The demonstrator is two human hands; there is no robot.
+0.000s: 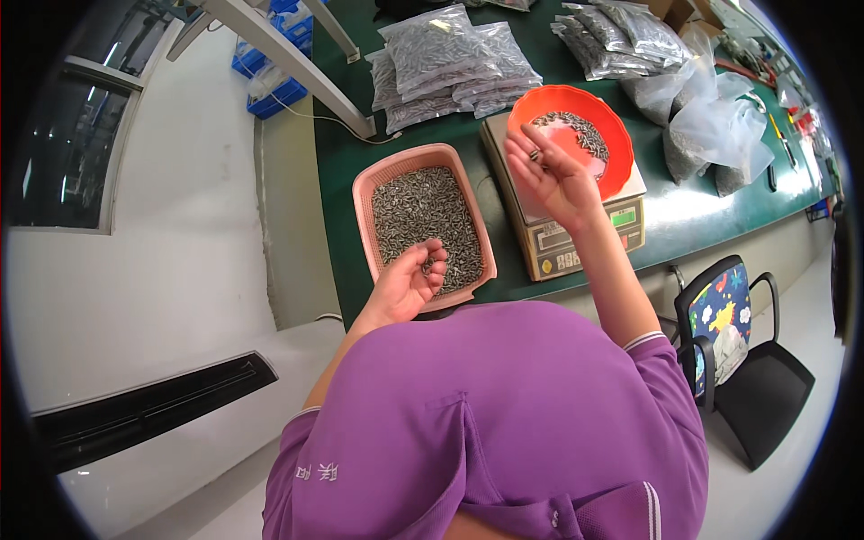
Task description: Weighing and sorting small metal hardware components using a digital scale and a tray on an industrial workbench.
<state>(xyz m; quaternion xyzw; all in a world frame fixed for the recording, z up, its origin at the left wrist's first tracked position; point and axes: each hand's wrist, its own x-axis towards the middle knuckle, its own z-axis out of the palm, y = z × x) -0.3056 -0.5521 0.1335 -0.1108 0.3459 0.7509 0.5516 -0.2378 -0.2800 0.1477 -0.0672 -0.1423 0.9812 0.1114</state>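
While reaching over the counter (693, 216) with both arms, hold the right hand (560, 180) palm up above the bowl (621, 135), with loosely spread, slightly bent fingers and with at least one small metal piece (535, 156) on them near the thumb. Hold the left hand (409, 281) over the near end of the basket (363, 202), with fingers curled in toward the palm. Cannot tell whether to call that hand empty or closed on something.

See in the pink basket a crowded spread of grey metal pieces (423, 202), lying at all angles. See in the orange bowl far fewer of the same kind, loosely gathered along the far and right sides, around a shiny bare patch. Find the bowl on top of the scale (551, 238), near the basket but apart from it, with a green-lit display (623, 218) on the near face, just beside the right forearm.

Beyond the basket, see clear bags (441, 54) of similar pieces, stacked in overlapping layers, and farther right another such pile (621, 36). Below that pile, see cloudy sacks (711, 130) with contents too small to make out. At the far left, see blue bins (279, 99) behind a pale leg (292, 67); at the right, a chair (760, 396) with a patterned back.
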